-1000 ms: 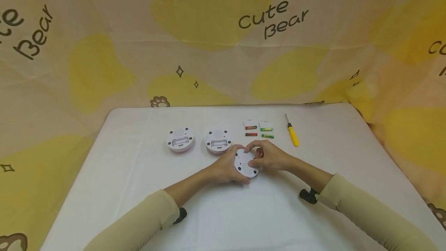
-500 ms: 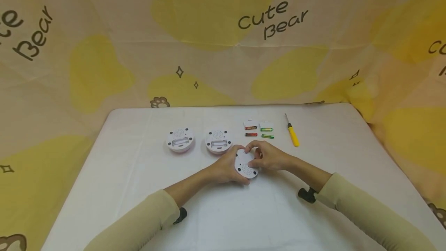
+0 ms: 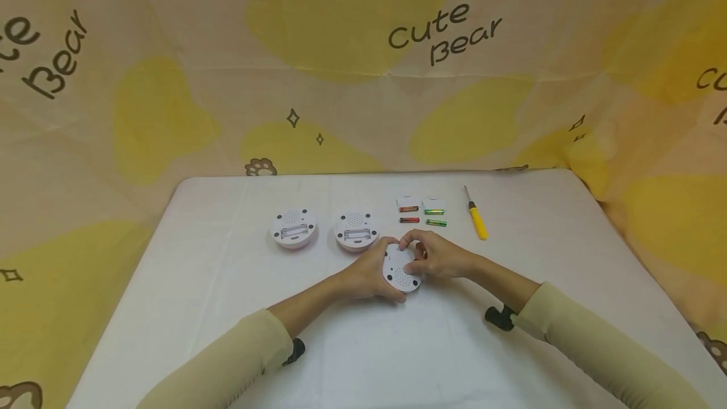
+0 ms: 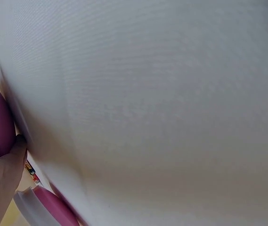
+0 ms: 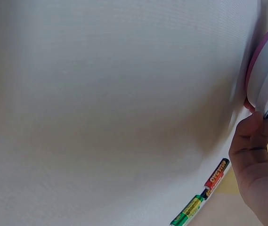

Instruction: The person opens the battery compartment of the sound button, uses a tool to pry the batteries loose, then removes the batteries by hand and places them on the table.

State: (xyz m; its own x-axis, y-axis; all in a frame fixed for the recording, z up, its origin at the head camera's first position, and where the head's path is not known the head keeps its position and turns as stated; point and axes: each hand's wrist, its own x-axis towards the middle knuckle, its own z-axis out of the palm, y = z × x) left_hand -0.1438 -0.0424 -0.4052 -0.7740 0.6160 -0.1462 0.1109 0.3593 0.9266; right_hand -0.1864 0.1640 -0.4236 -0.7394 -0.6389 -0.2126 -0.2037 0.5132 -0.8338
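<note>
In the head view my left hand (image 3: 369,273) grips a round white speaker-like device (image 3: 401,276) by its left side, thumb at the near edge. Its underside faces up, with speaker holes and black feet; the left wrist view shows a pink part (image 4: 0,123) below. My right hand (image 3: 440,254) has its fingers curled at the device's right side. Its index finger touches the far edge, and its thumb lies on the upper face. That hand hides part of the face, including most of the battery-cover area.
Two similar devices (image 3: 293,229) (image 3: 356,231) lie with open battery compartments beyond the left hand. Red batteries (image 3: 409,220) and green batteries (image 3: 436,223) lie behind the hands, with white battery covers (image 3: 407,201) beside them. A yellow-handled screwdriver (image 3: 478,221) lies at right on the white-covered table (image 3: 227,308).
The held device has shifted very slightly toward the near side. Both hands keep nearly the same hold, and the other things stay in place.
</note>
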